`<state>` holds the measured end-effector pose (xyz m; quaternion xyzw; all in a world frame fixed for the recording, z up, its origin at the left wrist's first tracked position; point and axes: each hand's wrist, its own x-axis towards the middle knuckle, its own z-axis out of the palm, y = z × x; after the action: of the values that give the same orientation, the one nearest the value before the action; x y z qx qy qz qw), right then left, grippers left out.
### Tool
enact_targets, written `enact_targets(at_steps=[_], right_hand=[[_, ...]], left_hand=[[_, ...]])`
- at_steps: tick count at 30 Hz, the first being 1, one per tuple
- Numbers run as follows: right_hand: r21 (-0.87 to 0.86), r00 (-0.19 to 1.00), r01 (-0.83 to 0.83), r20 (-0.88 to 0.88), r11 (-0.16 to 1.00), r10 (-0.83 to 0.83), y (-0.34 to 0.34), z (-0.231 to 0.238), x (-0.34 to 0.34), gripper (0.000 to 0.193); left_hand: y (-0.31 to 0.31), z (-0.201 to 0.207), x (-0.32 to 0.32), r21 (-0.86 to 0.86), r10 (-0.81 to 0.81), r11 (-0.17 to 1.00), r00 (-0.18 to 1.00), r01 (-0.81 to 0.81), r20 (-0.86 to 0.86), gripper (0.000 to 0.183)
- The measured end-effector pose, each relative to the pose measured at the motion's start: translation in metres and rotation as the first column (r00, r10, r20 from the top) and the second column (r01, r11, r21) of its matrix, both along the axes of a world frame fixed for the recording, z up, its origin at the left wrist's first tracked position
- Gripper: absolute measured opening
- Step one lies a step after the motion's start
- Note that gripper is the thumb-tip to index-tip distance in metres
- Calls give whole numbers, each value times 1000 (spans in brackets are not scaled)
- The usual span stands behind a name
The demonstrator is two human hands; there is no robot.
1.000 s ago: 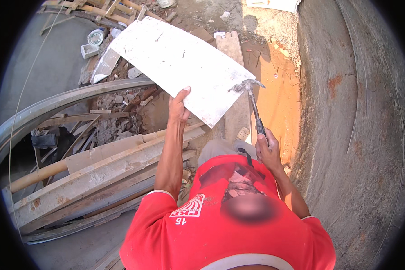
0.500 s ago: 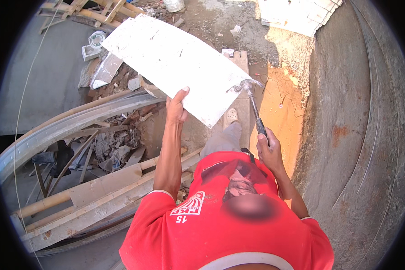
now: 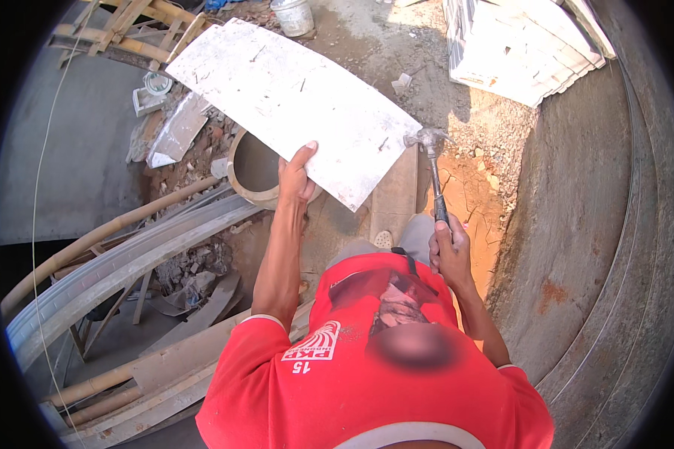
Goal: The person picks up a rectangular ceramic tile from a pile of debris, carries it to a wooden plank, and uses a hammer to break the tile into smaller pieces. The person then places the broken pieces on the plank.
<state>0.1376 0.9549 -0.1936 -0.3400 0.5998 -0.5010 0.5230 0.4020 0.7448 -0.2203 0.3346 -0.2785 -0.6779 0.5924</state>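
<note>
A long white board [image 3: 292, 90] with several nails standing in it is held out in front of me. My left hand [image 3: 297, 176] grips its near edge, the thumb lying on the upper face. In my right hand [image 3: 450, 251] is a claw hammer [image 3: 436, 170], held by its black grip with the head upward. The hammer's head lies at the board's right corner, next to a nail; whether it touches the board I cannot tell.
A round concrete ring [image 3: 241, 168] stands under the board's near edge. Bamboo poles and metal channels [image 3: 138, 243] lie at left among rubble. A white bucket [image 3: 293, 16] and stacked white panels [image 3: 528, 49] are farther off. A grey wall [image 3: 577, 194] runs along the right.
The ground and surroundings have shifted in view as I moved forward, uncovering more of the concrete ring and the bucket. Both hands keep their holds, and the hammer's head has shifted slightly right.
</note>
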Motion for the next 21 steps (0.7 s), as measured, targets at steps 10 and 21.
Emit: enact_targets(at_steps=[10, 21], right_hand=[[-540, 858, 344, -152, 769, -491, -166, 47, -99, 54], [-255, 988, -57, -152, 965, 18, -356, 61, -162, 51]], left_hand=[[-132, -14, -39, 26, 30, 999, 1000, -30, -1, 57], [-281, 21, -89, 22, 28, 999, 984, -32, 175, 52]])
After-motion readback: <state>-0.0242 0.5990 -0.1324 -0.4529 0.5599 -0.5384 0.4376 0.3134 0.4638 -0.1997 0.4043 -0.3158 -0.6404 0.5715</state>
